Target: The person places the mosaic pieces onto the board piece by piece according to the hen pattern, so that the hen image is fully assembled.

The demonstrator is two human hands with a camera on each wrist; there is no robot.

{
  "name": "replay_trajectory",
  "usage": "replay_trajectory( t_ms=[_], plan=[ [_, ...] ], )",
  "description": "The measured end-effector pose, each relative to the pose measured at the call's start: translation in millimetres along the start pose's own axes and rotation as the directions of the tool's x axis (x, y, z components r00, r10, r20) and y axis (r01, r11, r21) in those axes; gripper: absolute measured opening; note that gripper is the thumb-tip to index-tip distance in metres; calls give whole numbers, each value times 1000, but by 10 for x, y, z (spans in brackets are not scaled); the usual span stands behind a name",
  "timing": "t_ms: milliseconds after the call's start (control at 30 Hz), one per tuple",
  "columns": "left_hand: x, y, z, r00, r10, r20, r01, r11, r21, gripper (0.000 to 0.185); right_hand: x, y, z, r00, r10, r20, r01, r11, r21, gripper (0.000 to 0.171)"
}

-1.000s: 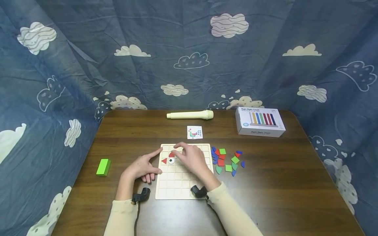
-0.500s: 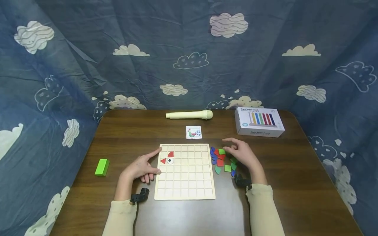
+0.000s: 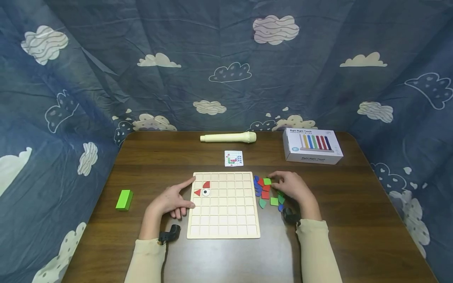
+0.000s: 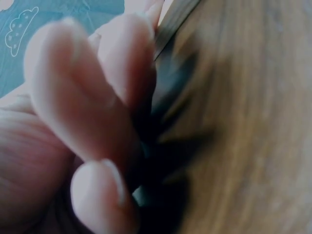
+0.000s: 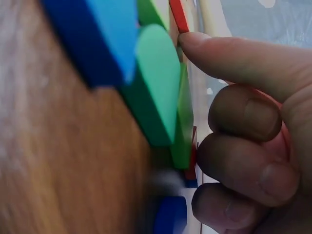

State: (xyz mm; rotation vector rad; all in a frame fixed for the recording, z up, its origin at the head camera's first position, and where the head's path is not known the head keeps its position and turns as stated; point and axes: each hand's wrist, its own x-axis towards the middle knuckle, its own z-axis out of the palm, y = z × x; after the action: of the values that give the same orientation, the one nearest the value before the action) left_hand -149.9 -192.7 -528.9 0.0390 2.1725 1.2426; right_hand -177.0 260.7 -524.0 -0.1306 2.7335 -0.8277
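In the head view, my left hand [image 3: 169, 200] rests at the left side of a pale wooden grid board [image 3: 226, 208], its straight index finger and thumb touching the edge. A red triangle [image 3: 197, 192], a white eye disc [image 3: 206, 192] and a red quarter-round piece [image 3: 206, 184] lie on the board's upper left. My right hand [image 3: 291, 186] is over the loose pieces right of the board, thumb and index finger apart beside a light green square [image 3: 267, 181]. The right wrist view has the thumb near a red piece [image 5: 179, 14], close to a teal quarter-round piece [image 5: 157, 87].
Several red, blue and green pieces lie around a red square [image 3: 265, 194]. Behind the board is a picture card [image 3: 234, 158], then a cream microphone-shaped object [image 3: 228, 137]. A white box [image 3: 312, 146] stands back right; a green block [image 3: 124, 200] lies at left.
My right hand has left the board's upper left and moved right to the loose pieces, where its index finger has come down. My left hand has stayed at the board's edge.
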Motion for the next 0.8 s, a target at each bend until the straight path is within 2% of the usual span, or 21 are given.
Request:
replay_trajectory(
  t_ms=[267, 400, 500, 567, 667, 800],
  plan=[
    [1, 10, 10, 1000, -16, -6, 16, 1000, -2, 100, 4, -40, -16, 1000, 0, -25, -1, 1000, -28, 34],
    [3, 18, 16, 1000, -15, -6, 15, 1000, 5, 99, -60, -179, -81, 997, -18, -75, 17, 1000, -12, 35],
    [7, 21, 21, 1000, -18, -4, 18, 1000, 15, 99, -127, -431, -81, 991, -69, -116, 68, 998, -11, 35],
    [6, 18, 23, 1000, -19, -4, 19, 999, 25, 99, -168, -664, -19, 980, -132, -146, 128, 991, -39, 34],
    [7, 14, 22, 1000, -18, -5, 19, 999, 40, 99, -221, -1050, 159, 956, -243, -164, 226, 967, -113, 31],
    [13, 5, 22, 1000, -10, 7, 10, 999, 42, 99, -272, -1495, 469, 933, -340, -119, 318, 933, -166, 25]
  ],
)
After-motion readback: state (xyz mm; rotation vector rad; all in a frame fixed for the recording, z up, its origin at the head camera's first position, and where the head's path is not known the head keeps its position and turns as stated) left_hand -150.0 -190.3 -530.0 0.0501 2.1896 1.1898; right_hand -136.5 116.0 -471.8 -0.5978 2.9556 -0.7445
